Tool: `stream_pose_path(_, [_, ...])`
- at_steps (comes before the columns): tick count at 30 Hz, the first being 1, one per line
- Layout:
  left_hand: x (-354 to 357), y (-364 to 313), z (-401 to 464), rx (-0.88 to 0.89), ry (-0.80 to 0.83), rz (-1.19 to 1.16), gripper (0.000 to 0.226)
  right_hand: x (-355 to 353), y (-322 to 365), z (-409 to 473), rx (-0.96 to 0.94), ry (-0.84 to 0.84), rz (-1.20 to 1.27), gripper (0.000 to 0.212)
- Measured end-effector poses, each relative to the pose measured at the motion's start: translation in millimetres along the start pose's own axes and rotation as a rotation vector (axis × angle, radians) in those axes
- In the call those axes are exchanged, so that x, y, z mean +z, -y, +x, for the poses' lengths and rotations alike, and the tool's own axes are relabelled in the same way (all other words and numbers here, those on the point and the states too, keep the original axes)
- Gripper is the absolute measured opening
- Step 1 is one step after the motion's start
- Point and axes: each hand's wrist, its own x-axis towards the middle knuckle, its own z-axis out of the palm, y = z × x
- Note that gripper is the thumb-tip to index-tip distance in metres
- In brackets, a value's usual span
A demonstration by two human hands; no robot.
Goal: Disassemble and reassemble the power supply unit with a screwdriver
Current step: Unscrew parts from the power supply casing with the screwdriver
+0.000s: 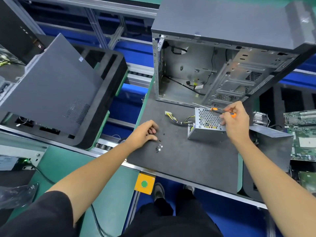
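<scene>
On the dark work mat (179,161), I see the open computer case (213,69) standing at the back, the power supply unit (206,126) lying in front of it beneath my right hand (236,119), which grips an orange-handled screwdriver (222,111). Well left of it, my left hand (145,133) rests loosely curled, holding nothing, just beside loose screws (159,147)

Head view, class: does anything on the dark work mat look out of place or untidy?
Yes. A few small screws lie loose on the mat, uncontained, just beside the left hand, so they could roll or be brushed away. The power supply unit sits outside the open computer case, its cable bundle sprawled.
</scene>
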Motion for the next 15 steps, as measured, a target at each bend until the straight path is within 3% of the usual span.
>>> stream_pose_path(5, [-5.5,7.1,-9.3,0.062,-0.036,0.167,0.018,0.8,-1.2,2.0,0.002,0.012,-0.012,0.02])
stream_pose_path(15, [18.6,-7.9,-19.6,0.112,0.188,0.307,0.017,0.7,-3.7,1.2,-0.016,0.018,-0.019,0.017])
